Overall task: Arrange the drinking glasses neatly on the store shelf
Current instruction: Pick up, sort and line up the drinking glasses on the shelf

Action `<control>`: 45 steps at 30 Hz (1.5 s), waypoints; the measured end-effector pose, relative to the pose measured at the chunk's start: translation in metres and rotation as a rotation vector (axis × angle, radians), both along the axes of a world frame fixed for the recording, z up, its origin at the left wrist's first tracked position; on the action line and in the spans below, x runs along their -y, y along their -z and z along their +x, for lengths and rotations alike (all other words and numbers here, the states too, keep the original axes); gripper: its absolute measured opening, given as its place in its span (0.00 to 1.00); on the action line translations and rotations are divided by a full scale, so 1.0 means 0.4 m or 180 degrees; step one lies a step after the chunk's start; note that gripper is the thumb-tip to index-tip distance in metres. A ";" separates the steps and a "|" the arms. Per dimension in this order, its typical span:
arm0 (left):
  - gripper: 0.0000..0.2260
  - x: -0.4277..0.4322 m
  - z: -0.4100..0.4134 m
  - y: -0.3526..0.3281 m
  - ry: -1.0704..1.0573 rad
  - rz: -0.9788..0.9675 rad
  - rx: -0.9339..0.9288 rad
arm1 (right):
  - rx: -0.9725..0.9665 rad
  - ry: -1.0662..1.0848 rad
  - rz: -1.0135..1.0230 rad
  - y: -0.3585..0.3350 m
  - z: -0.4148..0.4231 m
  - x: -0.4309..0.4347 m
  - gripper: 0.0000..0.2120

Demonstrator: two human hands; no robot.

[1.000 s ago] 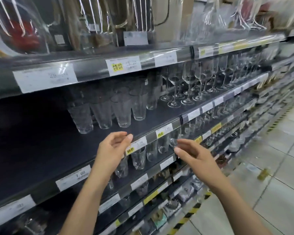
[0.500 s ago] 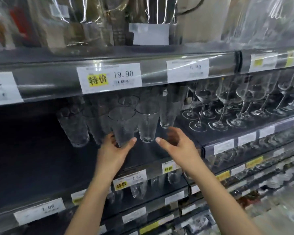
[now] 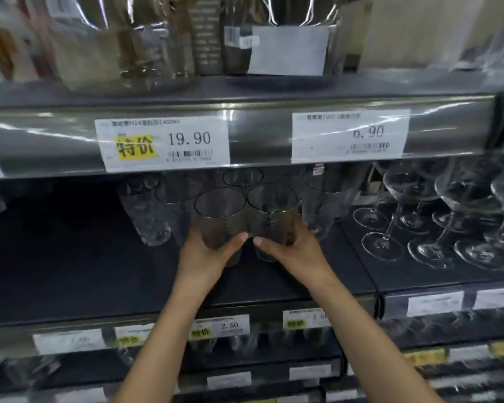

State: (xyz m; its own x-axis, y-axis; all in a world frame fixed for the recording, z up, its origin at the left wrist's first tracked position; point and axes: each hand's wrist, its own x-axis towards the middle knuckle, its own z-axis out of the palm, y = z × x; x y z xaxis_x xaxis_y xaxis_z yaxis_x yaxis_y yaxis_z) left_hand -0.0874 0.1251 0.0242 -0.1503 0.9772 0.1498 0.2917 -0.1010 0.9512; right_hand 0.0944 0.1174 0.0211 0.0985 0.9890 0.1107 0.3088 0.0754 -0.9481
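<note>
Head cam | L hand (image 3: 204,257) fingers curled round lower wall of front-left tumbler (image 3: 218,216); R hand (image 3: 291,251) same on front-right tumbler (image 3: 271,210) | both touching, mid dark shelf (image 3: 70,271) | likely thin, slick, fragile (light too): grip low on wall, not rim

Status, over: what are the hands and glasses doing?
Left hand grips left tumbler; right hand grips right tumbler. Both upright. Wine glasses nearby, right.
</note>
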 end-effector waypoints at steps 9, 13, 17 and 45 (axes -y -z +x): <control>0.31 0.068 0.017 -0.006 -0.0385 0.0148 0.0050 | -0.0271 -0.0238 -0.0099 -0.006 0.026 0.041 0.35; 0.29 0.155 0.011 -0.030 -0.0628 0.0561 0.0474 | -0.0708 -0.0371 0.0003 -0.028 0.045 0.099 0.28; 0.32 0.265 -0.013 -0.054 -0.0740 0.0928 0.0984 | -0.1426 -0.0674 0.0083 -0.065 0.045 0.170 0.29; 0.44 0.914 -0.768 -0.028 -0.2867 0.1033 0.1070 | -0.1432 -0.3234 -0.0553 -0.041 -0.900 0.524 0.27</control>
State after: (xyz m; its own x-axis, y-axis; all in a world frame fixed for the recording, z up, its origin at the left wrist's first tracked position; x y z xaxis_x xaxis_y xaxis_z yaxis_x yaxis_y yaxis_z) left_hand -0.3946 -0.2405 0.0354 -0.8943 0.3992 0.2021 0.1090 -0.2436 0.9637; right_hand -0.2655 -0.0921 0.0373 -0.7658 0.6316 0.1210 -0.1935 -0.0468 -0.9800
